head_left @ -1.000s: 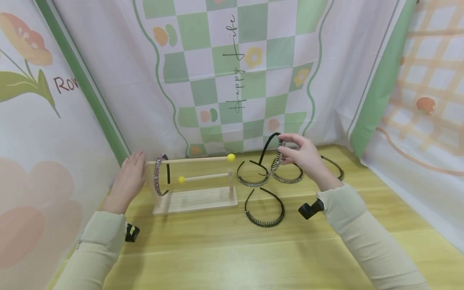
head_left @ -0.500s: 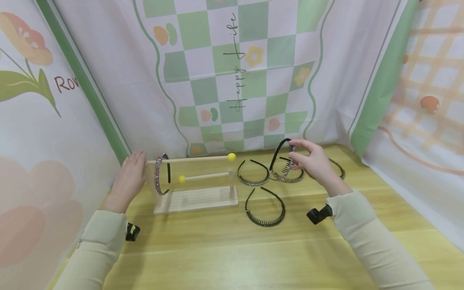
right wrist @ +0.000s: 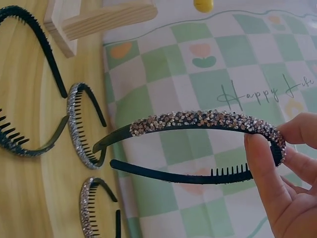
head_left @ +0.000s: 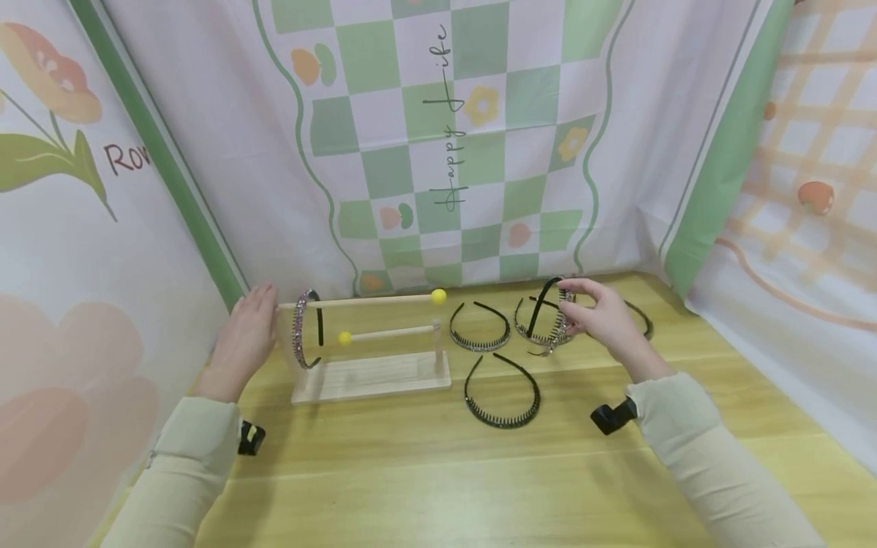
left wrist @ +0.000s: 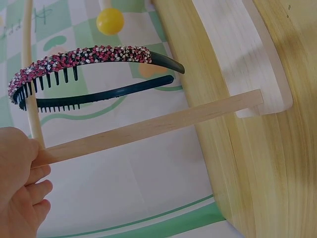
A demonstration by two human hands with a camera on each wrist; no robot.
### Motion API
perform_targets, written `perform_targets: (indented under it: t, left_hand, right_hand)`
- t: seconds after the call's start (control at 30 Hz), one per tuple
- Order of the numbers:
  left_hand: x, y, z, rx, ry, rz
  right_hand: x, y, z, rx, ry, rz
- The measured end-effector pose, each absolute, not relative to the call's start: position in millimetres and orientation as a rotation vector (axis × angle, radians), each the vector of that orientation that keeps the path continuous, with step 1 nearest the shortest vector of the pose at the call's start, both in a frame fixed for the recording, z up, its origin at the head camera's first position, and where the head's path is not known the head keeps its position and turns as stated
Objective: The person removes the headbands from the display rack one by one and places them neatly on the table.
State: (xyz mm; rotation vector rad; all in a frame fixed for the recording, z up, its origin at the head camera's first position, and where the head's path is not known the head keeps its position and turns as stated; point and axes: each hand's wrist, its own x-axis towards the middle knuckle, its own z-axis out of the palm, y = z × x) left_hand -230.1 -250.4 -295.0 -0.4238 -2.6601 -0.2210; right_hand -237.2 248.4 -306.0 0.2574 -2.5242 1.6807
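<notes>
With thumb and fingers, my right hand (head_left: 594,313) pinches a headband studded with silvery rose stones (right wrist: 198,119) by its curved top. Its open ends point left in the right wrist view, and inner teeth show. In the head view this headband is held upright, overlapping another headband lying behind it. At the left, my left hand (head_left: 243,342) grips the upper end of the upright of a wooden headband stand (head_left: 377,378); in the left wrist view its fingers curl by the post's top (left wrist: 44,156). A pink-and-silver headband (left wrist: 84,57) hangs on the stand's upper rod.
Yellow balls (head_left: 438,297) cap the stand's two rods. Several headbands lie on the wooden table (head_left: 411,472): a dark one (head_left: 503,421) in front, a silver-stoned one (head_left: 479,346) behind it, and another at the far right (head_left: 647,323). Printed curtains surround the table.
My right hand has moved right and lower with its headband, from above the gap between the back headbands to over the one farther right. My left hand stays on the stand.
</notes>
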Motion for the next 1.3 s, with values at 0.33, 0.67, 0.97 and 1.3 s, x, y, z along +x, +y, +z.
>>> perform_targets:
  t: [0.33, 0.67, 0.97, 1.3]
  left_hand:
    - [-230, -250, -295, -0.416, -2.666, -0.212]
    - [-232, -251, -296, -0.415, -2.675, -0.216]
    - [-230, -251, -296, -0.408, -2.677, -0.229]
    - [-229, -250, -294, -0.413, -2.674, -0.222]
  right_hand:
    - [-236, 261, -324, 0.242, -2.584, 1.581]
    - [-232, 278, -345, 0.274, -2.554, 1.566]
    - [-225, 296, -349, 0.258, -2.636, 1.5]
    - [-220, 311, -352, 0.242, -2.799, 1.423]
